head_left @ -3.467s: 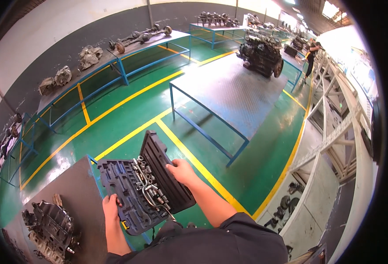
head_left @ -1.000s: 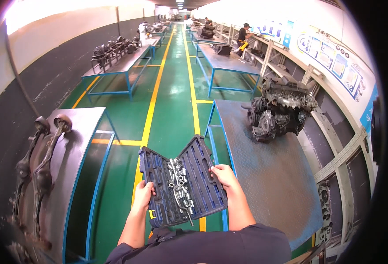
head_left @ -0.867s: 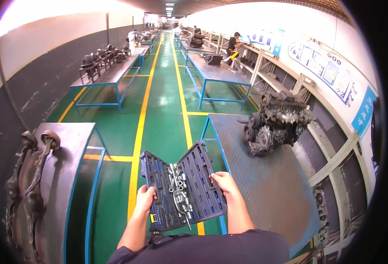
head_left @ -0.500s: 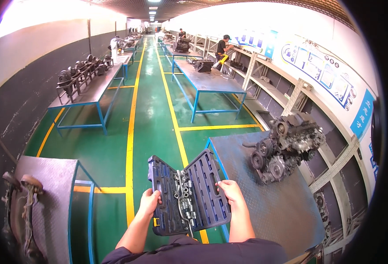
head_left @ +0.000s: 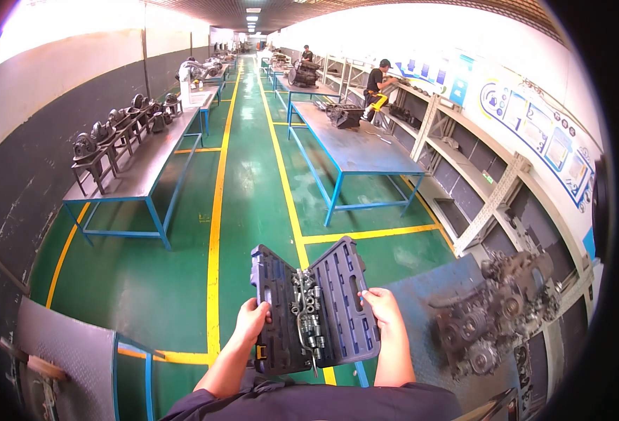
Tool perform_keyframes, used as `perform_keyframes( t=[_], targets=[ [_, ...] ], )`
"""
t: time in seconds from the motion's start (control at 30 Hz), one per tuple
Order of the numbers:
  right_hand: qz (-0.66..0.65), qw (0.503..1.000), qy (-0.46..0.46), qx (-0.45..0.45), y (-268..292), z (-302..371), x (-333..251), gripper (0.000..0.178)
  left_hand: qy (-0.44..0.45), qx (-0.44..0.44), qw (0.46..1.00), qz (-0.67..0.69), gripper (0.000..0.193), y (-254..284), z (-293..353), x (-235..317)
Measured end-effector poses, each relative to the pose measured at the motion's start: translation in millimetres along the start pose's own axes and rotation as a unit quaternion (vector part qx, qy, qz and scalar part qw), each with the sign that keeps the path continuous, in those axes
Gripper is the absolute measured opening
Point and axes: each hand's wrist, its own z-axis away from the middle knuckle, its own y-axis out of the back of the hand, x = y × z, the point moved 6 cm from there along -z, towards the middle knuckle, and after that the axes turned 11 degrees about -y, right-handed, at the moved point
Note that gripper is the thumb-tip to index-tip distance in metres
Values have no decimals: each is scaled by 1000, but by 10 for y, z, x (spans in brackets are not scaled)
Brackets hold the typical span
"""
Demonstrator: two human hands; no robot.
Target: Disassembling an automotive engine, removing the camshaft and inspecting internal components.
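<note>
A dark blue plastic tool case point(head_left: 337, 288) hangs half-folded in a V before my body, carried between both hands. My left hand point(head_left: 252, 321) is closed around the edge of its left half, thumb on the inner face. On the other half, my right hand point(head_left: 382, 306) grips the outer edge near the handle slot. Loose metal sockets point(head_left: 312, 326) and ratchet parts lie heaped in the fold, with a long bar point(head_left: 300, 316) among them. A yellow latch point(head_left: 261, 353) shows at the case's lower left corner.
At right, a blue-framed metal table point(head_left: 422, 295) bears a greasy engine point(head_left: 499, 309). Ahead stands another table point(head_left: 365, 151) with an engine block point(head_left: 344, 116). To the left, a workbench point(head_left: 137, 165) holds several mounted parts. A person point(head_left: 377, 88) works by the shelves point(head_left: 464, 151).
I have moved forward along the aisle with the case still in both hands. The tables ahead appear nearer, and the engine at right has shifted lower and to the right.
</note>
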Motion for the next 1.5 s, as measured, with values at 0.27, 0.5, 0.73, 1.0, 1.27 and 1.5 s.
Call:
perform_keyframes(
  t=[0.27,0.5,0.73,1.0,1.27,1.5],
  targets=[
    [-49,998,1,49,-431,-1379,-812,16,-17,-84,996,-29,21,-136,-2107,301],
    [-82,994,-4,67,-727,-2601,-1479,16,-12,-114,989,-95,21,-278,-3789,559],
    [-39,995,-5,92,-1028,-4325,-2034,17,-20,-94,983,-156,26,-513,-5575,476],
    [-35,998,15,49,-1500,-6057,-3243,20,-34,-67,993,-94,18,-569,-7507,813],
    [-16,992,-31,124,-2009,-7514,-3832,19,-12,-117,988,-101,17,-675,-9523,768],
    [-51,984,-6,168,-2186,-8614,-4521,21,-15,-165,979,-115,16,-1063,-11043,1256]
  ],
)
